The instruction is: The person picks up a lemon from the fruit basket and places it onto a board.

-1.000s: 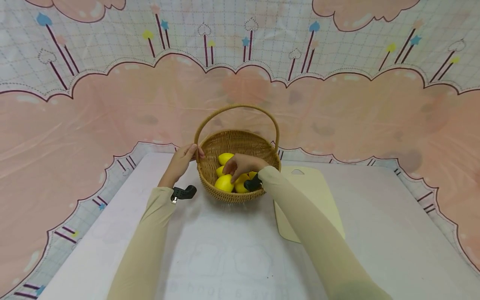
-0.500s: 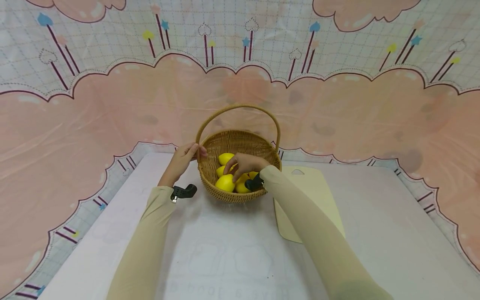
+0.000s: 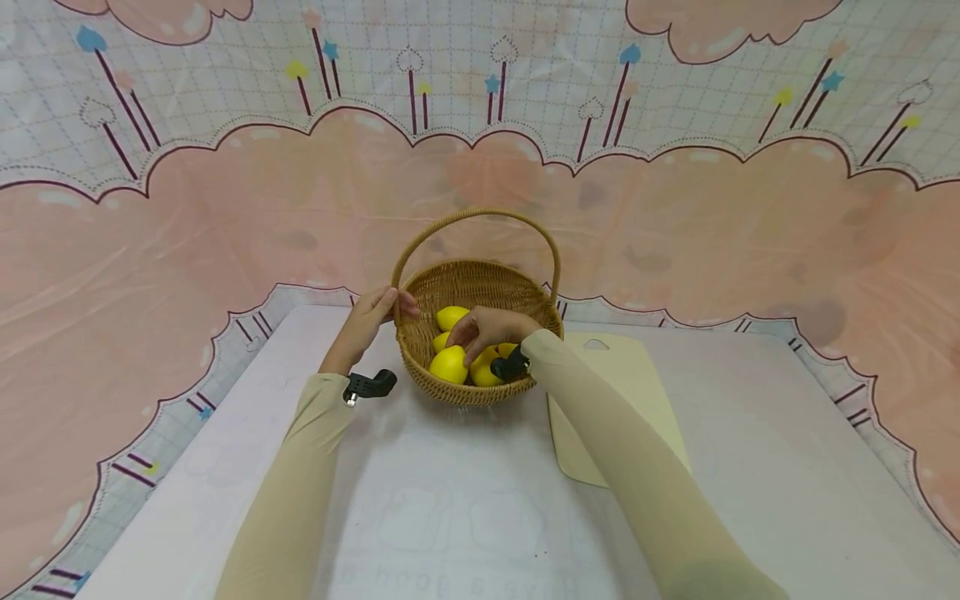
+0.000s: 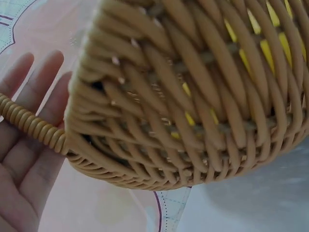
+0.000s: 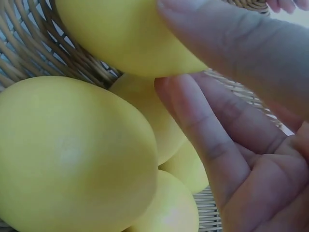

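Note:
A brown wicker basket (image 3: 465,395) with a tall arched handle stands on the white table, tilted toward me. Several yellow lemons lie inside, among them one near the back (image 3: 452,317). My right hand (image 3: 491,327) reaches into the basket and pinches the front left lemon (image 3: 447,365) between thumb and fingers. In the right wrist view, that lemon (image 5: 125,36) sits at the top, above the others. At the basket's left side, my left hand (image 3: 369,317) holds the foot of the handle (image 4: 36,126), its thumb in front and its long fingers (image 4: 41,79) behind.
A cream cutting board (image 3: 622,400) lies to the right of the basket, partly under my right forearm. A patterned pink and white cloth (image 3: 675,217) hangs behind the table. Black camera mounts (image 3: 371,384) sit at both wrists.
The basket has shifted slightly right, and my left fingers reach a little further past the handle. The front left lemon has turned slightly in my right hand's fingers.

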Available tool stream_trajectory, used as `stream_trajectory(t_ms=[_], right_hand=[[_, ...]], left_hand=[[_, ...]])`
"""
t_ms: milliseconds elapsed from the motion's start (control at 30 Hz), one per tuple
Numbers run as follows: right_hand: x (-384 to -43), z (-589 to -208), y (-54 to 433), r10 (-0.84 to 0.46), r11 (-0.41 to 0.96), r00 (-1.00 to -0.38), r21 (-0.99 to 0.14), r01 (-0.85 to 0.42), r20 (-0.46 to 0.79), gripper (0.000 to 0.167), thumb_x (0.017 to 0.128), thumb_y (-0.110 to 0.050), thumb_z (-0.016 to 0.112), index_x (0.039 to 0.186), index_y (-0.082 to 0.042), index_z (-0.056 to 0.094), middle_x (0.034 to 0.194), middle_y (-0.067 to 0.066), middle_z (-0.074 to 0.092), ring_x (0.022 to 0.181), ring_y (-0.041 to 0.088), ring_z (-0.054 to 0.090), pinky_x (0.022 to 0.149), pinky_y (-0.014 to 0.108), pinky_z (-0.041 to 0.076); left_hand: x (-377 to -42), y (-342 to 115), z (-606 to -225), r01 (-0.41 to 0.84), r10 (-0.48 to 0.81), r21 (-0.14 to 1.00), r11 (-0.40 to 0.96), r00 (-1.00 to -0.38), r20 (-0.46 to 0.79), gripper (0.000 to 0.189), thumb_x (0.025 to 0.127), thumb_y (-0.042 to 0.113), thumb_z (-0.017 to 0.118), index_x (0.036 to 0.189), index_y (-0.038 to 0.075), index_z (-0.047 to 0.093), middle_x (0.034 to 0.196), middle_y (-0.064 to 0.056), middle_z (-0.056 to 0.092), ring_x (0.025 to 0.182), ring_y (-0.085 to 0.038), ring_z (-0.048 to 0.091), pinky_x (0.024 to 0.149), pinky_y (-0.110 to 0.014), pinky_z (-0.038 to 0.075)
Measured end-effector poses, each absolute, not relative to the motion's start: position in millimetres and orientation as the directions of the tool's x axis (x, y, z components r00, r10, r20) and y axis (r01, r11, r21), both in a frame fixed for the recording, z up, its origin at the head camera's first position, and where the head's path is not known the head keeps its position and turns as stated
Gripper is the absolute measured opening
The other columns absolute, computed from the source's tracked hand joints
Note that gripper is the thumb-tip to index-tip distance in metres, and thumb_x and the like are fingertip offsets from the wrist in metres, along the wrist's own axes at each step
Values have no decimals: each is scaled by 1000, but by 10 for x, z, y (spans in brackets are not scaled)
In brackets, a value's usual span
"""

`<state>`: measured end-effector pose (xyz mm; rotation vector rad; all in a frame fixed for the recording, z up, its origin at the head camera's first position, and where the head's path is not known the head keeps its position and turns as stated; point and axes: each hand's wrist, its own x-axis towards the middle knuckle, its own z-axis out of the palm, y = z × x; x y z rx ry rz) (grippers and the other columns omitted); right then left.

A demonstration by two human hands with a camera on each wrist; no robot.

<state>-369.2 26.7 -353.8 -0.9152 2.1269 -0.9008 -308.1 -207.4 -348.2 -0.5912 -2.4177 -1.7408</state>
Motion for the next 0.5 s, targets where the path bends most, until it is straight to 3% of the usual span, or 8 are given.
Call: stream_trajectory(t_ms=[100, 167, 500], right_hand=[[-3690, -3531, 260, -786, 532, -545, -769, -354, -292, 37, 80, -2, 72, 115, -1, 63, 122, 14, 63, 112, 21, 60, 93, 28, 52], [-3692, -3531, 253, -791, 535, -538, -755, -379, -291, 37, 80, -4, 72, 116, -2, 63, 121, 13, 63, 109, 20, 60, 93, 28, 51], [-3680, -3512, 246, -805, 531, -506, -756, -383, -309, 42, 81, -3, 71, 122, -3, 61, 131, 12, 58, 119, 26, 56, 99, 31, 49]], left_hand=[[-3092, -2106, -3494, 364, 266, 897, 250, -917, 297, 49, 104, 29, 28, 108, -12, 55, 88, 9, 67, 87, 0, 63, 87, -17, 47], [-3104, -2132, -3499, 349, 280, 907, 236, -918, 280, 49, 104, 29, 28, 108, -12, 55, 86, 15, 67, 87, 0, 64, 88, -17, 47], [-3080, -2137, -3425, 294, 299, 934, 205, -927, 226, 54, 103, 36, 28, 115, -10, 54, 88, 14, 68, 91, -4, 64, 91, -23, 47]])
